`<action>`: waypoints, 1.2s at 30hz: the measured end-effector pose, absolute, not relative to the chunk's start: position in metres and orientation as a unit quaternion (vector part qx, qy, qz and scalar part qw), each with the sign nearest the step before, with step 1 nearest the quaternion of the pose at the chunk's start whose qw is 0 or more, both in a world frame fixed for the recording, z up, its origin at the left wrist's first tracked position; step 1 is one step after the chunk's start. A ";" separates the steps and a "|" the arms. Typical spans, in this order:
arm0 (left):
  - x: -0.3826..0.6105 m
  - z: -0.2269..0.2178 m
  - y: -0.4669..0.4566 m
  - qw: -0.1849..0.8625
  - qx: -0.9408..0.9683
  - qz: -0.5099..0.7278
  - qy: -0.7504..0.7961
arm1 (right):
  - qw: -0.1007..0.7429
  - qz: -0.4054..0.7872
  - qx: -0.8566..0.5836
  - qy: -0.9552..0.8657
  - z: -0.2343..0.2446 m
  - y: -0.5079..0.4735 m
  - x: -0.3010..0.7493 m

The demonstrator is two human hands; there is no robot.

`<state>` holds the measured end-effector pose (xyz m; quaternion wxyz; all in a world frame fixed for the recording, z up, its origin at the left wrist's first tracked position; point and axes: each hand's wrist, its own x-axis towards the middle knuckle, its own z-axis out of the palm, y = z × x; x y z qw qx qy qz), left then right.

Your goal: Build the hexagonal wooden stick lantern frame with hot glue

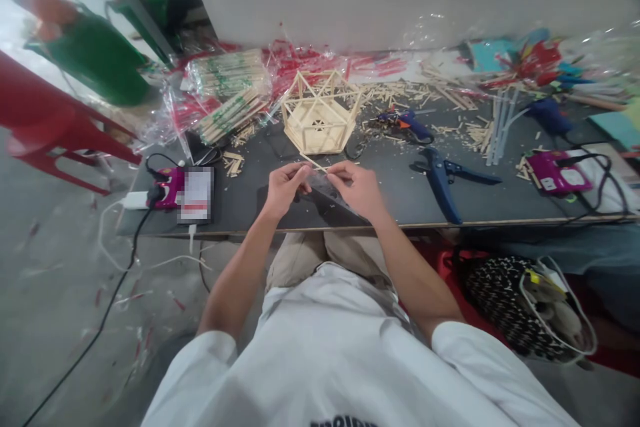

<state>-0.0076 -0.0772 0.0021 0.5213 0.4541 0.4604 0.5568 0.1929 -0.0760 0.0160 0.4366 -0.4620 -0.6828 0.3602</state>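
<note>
Pale wood makes up the thin stick (315, 163) held above the desk (245, 203), near the middle of its near edge. The right hand (356, 190) has one end pinched between closed thumb and fingertips, the other fingers curled. The left hand (287, 187) is mostly closed, its thumb and fingertips drawn together just beside the stick; whether they grip it I cannot tell.

So slim a piece looks very light and fairly stiff, dry rather than slippery, and likely to snap if bent hard. Fingertip pressure should be enough, best taken near the ends.

Beyond the hands, towards the desk's far edge, sits an open wooden frame (320, 142); its slender struts look fragile, so its flat base seems the safer hold. Right of it lies a glue gun (414, 128), and nearer the front edge a blue cutter (440, 190).
</note>
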 end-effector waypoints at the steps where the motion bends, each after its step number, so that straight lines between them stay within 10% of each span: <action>1: -0.008 0.001 -0.077 0.517 0.454 0.561 0.460 | 0.430 0.357 -0.464 -0.687 0.017 -0.078 0.193; 36: -0.006 0.000 -0.069 0.499 0.481 0.545 0.472 | 0.466 0.446 -0.483 -0.592 -0.013 -0.105 0.191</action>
